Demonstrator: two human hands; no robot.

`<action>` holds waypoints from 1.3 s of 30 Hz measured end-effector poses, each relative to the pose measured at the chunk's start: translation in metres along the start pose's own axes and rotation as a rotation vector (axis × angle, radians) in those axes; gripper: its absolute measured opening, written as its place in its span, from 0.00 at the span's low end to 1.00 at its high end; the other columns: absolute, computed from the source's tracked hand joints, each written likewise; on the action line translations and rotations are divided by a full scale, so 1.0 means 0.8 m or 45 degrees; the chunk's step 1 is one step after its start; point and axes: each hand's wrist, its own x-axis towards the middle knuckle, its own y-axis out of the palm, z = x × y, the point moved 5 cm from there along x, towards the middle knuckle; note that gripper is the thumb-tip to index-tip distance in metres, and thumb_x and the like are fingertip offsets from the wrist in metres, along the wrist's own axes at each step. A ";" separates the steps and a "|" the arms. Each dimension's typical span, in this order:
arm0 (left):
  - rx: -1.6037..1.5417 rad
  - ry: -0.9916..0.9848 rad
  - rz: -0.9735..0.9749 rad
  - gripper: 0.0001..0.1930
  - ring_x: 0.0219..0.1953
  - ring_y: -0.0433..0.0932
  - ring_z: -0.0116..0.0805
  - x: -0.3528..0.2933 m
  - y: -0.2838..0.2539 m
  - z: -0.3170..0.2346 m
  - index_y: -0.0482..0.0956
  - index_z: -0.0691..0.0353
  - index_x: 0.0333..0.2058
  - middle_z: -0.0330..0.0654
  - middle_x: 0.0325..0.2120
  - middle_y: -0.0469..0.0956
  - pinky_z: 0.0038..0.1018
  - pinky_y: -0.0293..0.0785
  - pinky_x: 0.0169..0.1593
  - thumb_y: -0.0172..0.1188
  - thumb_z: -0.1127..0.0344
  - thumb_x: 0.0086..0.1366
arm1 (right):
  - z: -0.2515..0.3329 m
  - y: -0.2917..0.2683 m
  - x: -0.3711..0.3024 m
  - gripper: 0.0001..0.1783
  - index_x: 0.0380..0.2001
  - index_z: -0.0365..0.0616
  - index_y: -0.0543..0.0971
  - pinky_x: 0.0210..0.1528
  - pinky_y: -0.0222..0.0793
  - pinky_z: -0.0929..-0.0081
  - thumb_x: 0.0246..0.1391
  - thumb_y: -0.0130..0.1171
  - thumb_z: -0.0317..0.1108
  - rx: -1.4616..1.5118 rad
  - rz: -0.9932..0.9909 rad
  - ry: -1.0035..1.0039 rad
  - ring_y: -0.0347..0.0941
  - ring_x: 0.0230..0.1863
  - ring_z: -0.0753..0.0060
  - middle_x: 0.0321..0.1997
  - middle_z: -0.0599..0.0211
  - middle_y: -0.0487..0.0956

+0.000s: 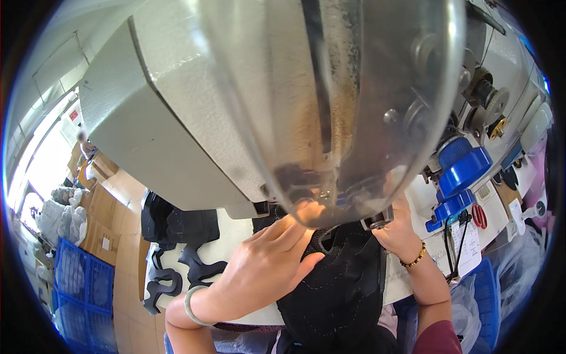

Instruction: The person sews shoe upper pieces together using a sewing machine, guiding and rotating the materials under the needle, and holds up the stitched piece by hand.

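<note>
A black stitched fabric piece [330, 295] lies under the head of a sewing machine [194, 130] and hangs toward my lap. My left hand [265, 262] rests on it with fingers stretched out toward the lit needle area and the thumb apart. A clear plastic guard [377, 112] covers those fingertips and blurs the needle. At the piece's right edge, beside a small metal fitting [377, 219], my right hand [398, 230] is closed on the fabric. The guard and the fitting partly hide its fingers.
Black fabric panels [177, 227] and curved cut pieces [162, 283] lie left on the white table [247, 227]. Right are blue spool caps [466, 171], red-handled scissors [479, 216] and a paper sheet [469, 248]. Blue crates [85, 295] and cartons [97, 221] stand on the floor.
</note>
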 end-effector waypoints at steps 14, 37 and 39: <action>0.394 -0.112 -0.535 0.17 0.48 0.72 0.44 -0.009 0.043 -0.016 0.74 0.75 0.38 0.51 0.41 0.71 0.33 0.71 0.53 0.57 0.73 0.48 | 0.053 -0.005 -0.001 0.24 0.40 0.49 0.80 0.42 0.57 0.67 0.33 0.59 0.20 -0.486 0.026 -0.498 0.67 0.41 0.66 0.41 0.73 0.75; -0.191 0.000 -1.027 0.14 0.25 0.72 0.37 -0.011 0.070 0.066 0.78 0.65 0.33 0.41 0.25 0.75 0.28 0.69 0.32 0.57 0.75 0.43 | 0.071 0.014 -0.019 0.15 0.35 0.40 0.78 0.35 0.63 0.73 0.37 0.61 0.23 -0.550 -0.078 -0.574 0.70 0.30 0.66 0.33 0.67 0.73; -0.184 -0.012 -1.003 0.14 0.26 0.72 0.37 -0.010 0.070 0.066 0.78 0.64 0.32 0.41 0.26 0.75 0.28 0.69 0.32 0.57 0.75 0.43 | 0.072 0.011 -0.015 0.15 0.34 0.39 0.78 0.34 0.63 0.73 0.36 0.61 0.22 -0.541 -0.107 -0.624 0.69 0.29 0.66 0.32 0.68 0.73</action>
